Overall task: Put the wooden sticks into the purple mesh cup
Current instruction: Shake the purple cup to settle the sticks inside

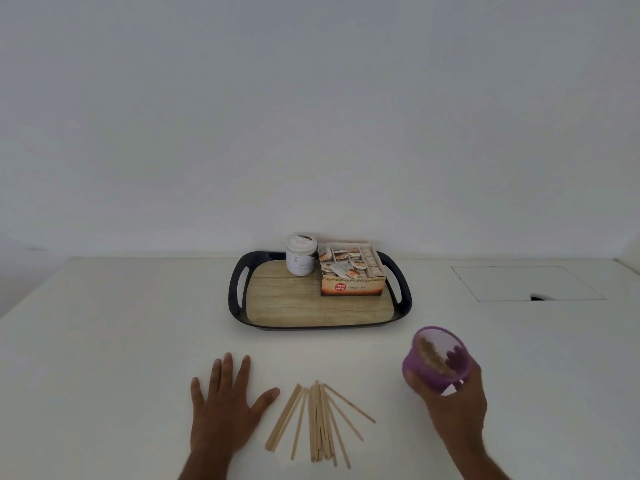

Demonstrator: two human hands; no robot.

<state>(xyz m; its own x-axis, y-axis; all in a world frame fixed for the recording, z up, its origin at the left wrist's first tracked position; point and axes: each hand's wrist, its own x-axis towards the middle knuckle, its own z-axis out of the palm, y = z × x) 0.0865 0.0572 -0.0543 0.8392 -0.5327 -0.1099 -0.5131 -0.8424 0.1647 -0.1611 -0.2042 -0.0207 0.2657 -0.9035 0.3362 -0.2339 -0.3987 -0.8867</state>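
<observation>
A white counter [104,341] is viewed from above, with a plain white wall behind its far edge. The wooden sticks [317,422] are seen lying loose on the counter near its near edge, fanned out from a shared far end, all flat on the surface and none inside the cup. The left hand [225,407] is laid palm down on the counter just left of the sticks, its fingers straight and spread and its thumb pointing toward them without touching; nothing is held by it. The purple mesh cup [437,360] is held by the right hand [453,407] to the right of the sticks, tilted so that its open mouth faces the camera, with the fingers curled round its wall and visible through the mesh. Whether the cup touches the counter cannot be told. Toward the far edge a black-rimmed tray [235,306] with a wood-grain floor is set. On the tray's far side a white jar [301,254] stands upright, and just beside it on the right an open box of tea bags [351,275] is placed. A rectangular inset panel [526,284] is seen in the counter's far right corner.
</observation>
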